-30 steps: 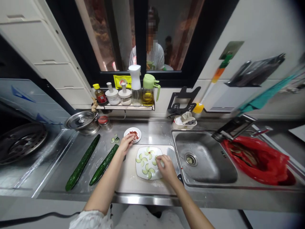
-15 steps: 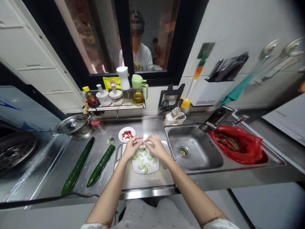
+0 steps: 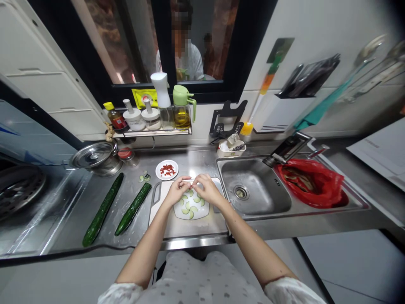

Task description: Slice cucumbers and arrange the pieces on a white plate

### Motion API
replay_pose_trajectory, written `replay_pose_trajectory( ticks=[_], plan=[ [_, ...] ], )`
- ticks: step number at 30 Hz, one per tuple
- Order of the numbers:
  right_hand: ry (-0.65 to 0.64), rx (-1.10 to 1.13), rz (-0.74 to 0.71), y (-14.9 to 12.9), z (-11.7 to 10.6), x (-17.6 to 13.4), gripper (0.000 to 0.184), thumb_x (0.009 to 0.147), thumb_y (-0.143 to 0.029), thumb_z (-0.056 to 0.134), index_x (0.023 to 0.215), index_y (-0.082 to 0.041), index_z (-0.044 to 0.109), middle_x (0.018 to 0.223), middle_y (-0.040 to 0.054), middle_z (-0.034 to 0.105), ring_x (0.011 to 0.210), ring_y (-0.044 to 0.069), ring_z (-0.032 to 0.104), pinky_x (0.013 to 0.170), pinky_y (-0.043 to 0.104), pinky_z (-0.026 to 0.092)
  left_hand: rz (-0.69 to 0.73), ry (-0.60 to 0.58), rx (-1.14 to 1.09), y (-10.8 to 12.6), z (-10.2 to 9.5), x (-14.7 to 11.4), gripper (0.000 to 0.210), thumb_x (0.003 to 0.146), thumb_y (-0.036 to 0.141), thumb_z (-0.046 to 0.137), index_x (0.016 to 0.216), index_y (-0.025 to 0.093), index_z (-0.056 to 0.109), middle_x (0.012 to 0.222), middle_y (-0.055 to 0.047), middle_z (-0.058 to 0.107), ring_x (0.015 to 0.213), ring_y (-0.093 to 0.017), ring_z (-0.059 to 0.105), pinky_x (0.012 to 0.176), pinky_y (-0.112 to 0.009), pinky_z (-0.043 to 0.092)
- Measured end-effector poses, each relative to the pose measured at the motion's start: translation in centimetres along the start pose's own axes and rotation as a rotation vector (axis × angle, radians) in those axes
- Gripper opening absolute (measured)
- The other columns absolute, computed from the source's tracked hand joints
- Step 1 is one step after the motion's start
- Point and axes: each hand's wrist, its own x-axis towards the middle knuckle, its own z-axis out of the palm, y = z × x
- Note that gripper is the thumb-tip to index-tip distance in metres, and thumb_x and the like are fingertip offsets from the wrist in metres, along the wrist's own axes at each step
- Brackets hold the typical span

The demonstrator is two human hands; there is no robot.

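Observation:
My left hand and my right hand meet over the far end of a white plate. The fingertips of both are pinched close together on a small reddish piece, mostly hidden by the fingers. Pale green cucumber slices lie on the plate in curved, flower-like groups. Under the plate is a light cutting board with a grey handle. Just beyond my left hand, a small round white dish holds several chopped red pieces.
Two cucumbers, one longer and one shorter, lie on the counter at left, near cucumber scraps. A lidded pot stands behind. To the right is a steel sink with a red bag. Condiments line a shelf.
The view has tilted slightly, so everything sits higher in the picture. My hands stay together over the plate's far end, with only small finger movements.

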Motion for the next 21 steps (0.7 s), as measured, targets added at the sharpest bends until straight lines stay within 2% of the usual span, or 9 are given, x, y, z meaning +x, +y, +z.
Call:
replay_pose_trajectory(
  ticks=[3,5,7,10,13,17,21],
  plan=[
    [0.008,-0.060,0.050,1.5,0.2,-1.0,0.009,0.088,-0.021,0.055,0.082,-0.021,0.063,0.091,0.0040,0.060,0.093,0.019,0.049,0.085,0.031,0.039,-0.023,0.115,0.118,-1.6,0.0,0.1,0.035,0.078,0.039,0.062,0.104,0.016,0.063,0.076,-0.002,0.066,0.074,-0.014,0.062,0.071,-0.024,0.047],
    [-0.016,-0.125,0.095,2.8,0.5,-2.1,0.010,0.088,-0.021,0.055,0.081,-0.021,0.064,0.089,0.0043,0.059,0.093,0.020,0.048,0.082,0.030,0.039,-0.068,0.222,0.270,-2.8,0.1,0.0,0.029,0.079,0.036,0.060,0.101,0.018,0.065,0.076,-0.001,0.065,0.070,-0.013,0.061,0.068,-0.023,0.046],
    [-0.059,-0.187,0.131,4.0,1.1,-3.2,0.011,0.087,-0.020,0.056,0.081,-0.021,0.064,0.084,0.0041,0.058,0.089,0.019,0.047,0.078,0.029,0.038,-0.121,0.262,0.443,-3.9,0.4,-0.2,0.024,0.080,0.032,0.058,0.099,0.020,0.066,0.077,0.000,0.065,0.068,-0.013,0.059,0.067,-0.023,0.044],
    [-0.114,-0.244,0.159,5.3,2.3,-4.4,0.012,0.087,-0.018,0.057,0.078,-0.021,0.065,0.079,0.0040,0.058,0.085,0.019,0.047,0.075,0.027,0.036,-0.158,0.181,0.636,-5.0,1.3,-0.6,0.020,0.080,0.026,0.058,0.098,0.023,0.067,0.079,0.001,0.067,0.071,-0.014,0.060,0.069,-0.024,0.042],
    [-0.197,-0.317,0.201,5.8,3.4,-4.7,0.012,0.088,-0.021,0.056,0.082,-0.020,0.066,0.083,0.0055,0.059,0.089,0.019,0.047,0.075,0.027,0.035,-0.173,0.096,0.758,-5.5,2.6,-0.9,0.019,0.080,0.023,0.059,0.098,0.024,0.067,0.084,0.000,0.070,0.083,-0.017,0.061,0.075,-0.026,0.041],
    [-0.342,-0.432,0.248,5.8,4.0,-4.5,0.021,0.094,-0.026,0.047,0.091,-0.019,0.067,0.095,0.0082,0.062,0.096,0.020,0.047,0.078,0.028,0.034,-0.216,0.061,0.875,-6.0,4.0,-0.8,0.019,0.081,0.022,0.059,0.098,0.024,0.066,0.087,-0.001,0.070,0.090,-0.019,0.060,0.080,-0.027,0.040],
    [-0.419,-0.490,0.237,5.8,4.0,-4.2,0.026,0.095,-0.027,0.043,0.095,-0.019,0.067,0.102,0.0101,0.062,0.099,0.021,0.046,0.079,0.029,0.034,-0.227,0.023,0.938,-6.0,4.8,-0.3,0.018,0.083,0.024,0.057,0.099,0.024,0.066,0.088,-0.001,0.070,0.093,-0.020,0.059,0.081,-0.028,0.039]
  ],
)
